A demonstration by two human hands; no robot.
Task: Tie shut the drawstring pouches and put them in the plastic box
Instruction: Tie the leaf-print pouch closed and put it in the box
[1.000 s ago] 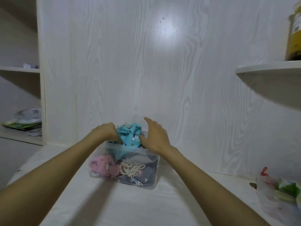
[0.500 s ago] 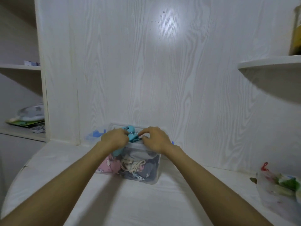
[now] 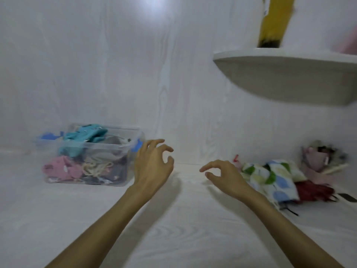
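Left grip [image 3: 152,165] loosely curled, empty | right grip [image 3: 224,176] loosely curled, empty | plastic box [image 3: 123,151] at 9 o'clock, teal pouch [image 3: 85,134] on top

Clear plastic box [image 3: 123,151] with teal pouch [image 3: 85,135], pink pouch [image 3: 59,167], leaf-print white pouch [image 3: 270,176], white wood-grain table [image 3: 173,219]

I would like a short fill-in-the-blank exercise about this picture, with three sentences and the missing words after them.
1. The teal pouch lies at the top of the clear plastic ____.
2. The left hand and the right hand both hold ____.
3. The leaf-print pouch lies on the white surface, outside the box, on the person's ____ side.

Missing words: box; nothing; right
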